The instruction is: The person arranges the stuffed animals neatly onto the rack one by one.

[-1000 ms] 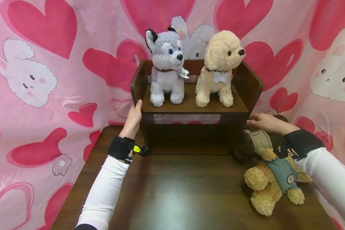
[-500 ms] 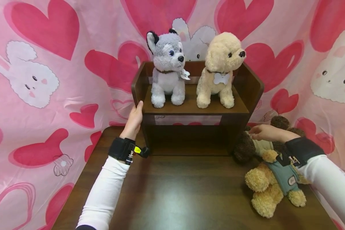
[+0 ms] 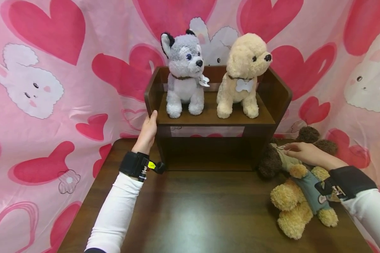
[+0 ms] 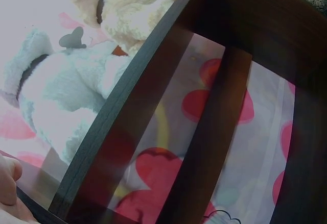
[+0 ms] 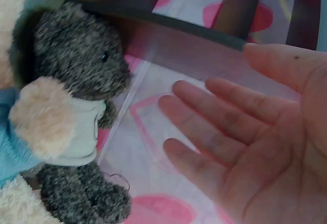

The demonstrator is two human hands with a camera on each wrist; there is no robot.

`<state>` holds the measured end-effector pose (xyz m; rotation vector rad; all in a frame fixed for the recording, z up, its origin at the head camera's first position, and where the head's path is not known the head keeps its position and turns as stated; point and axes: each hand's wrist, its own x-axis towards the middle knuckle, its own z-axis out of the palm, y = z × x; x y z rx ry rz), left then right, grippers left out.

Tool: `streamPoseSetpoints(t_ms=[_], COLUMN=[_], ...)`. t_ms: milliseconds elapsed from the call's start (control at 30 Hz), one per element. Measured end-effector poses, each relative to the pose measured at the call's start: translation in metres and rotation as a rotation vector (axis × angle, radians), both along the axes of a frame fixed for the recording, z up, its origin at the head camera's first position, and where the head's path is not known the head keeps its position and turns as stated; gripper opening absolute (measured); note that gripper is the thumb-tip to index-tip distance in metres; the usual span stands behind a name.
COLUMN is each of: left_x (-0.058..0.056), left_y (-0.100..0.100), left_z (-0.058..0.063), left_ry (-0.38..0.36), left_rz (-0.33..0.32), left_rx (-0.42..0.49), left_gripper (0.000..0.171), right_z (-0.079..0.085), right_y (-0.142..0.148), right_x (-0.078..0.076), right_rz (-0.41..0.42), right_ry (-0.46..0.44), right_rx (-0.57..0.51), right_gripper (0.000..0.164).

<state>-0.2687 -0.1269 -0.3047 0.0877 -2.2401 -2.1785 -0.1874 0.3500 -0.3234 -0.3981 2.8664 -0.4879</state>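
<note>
A dark brown wooden desktop shelf (image 3: 215, 123) stands at the back of the table. My left hand (image 3: 147, 133) grips its left side panel, the thumb at the front edge and the other fingers hidden behind. A grey husky plush (image 3: 185, 75) and a cream dog plush (image 3: 242, 77) sit upright on the upper board. My right hand (image 5: 271, 137) is apart from the shelf, palm showing and fingers extended, holding nothing. It overlaps a dark brown teddy bear (image 5: 82, 50) in the head view. This bear lies beside the shelf's right side.
A tan teddy bear (image 3: 307, 191) in a blue-green top lies on the table (image 3: 190, 211) at the right, in front of the brown bear. Pink heart-and-bunny cloth (image 3: 114, 35) hangs close behind the shelf and on both sides.
My right hand has left the shelf's right side and moved right and toward me, above the bears. The left hand stays at the left panel. Shelf and plush dogs stand as before.
</note>
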Motion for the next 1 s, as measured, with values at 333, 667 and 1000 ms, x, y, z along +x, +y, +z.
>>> streamPoseSetpoints(t_ms=[333, 667, 1000], left_x=[-0.001, 0.001, 0.001], left_y=[-0.002, -0.003, -0.004], left_z=[0.001, 0.001, 0.001], left_ry=[0.013, -0.007, -0.039], left_rz=[0.003, 0.015, 0.046], left_rx=[0.005, -0.01, -0.021], left_gripper=[0.06, 0.062, 0.065], right_z=[-0.008, -0.014, -0.026], right_y=[0.016, 0.03, 0.049], right_x=[0.015, 0.023, 0.031], right_rz=[-0.027, -0.094, -0.175], right_ry=[0.069, 0.025, 0.012], right_rx=[0.012, 0.014, -0.016], right_gripper=[0.041, 0.049, 0.045])
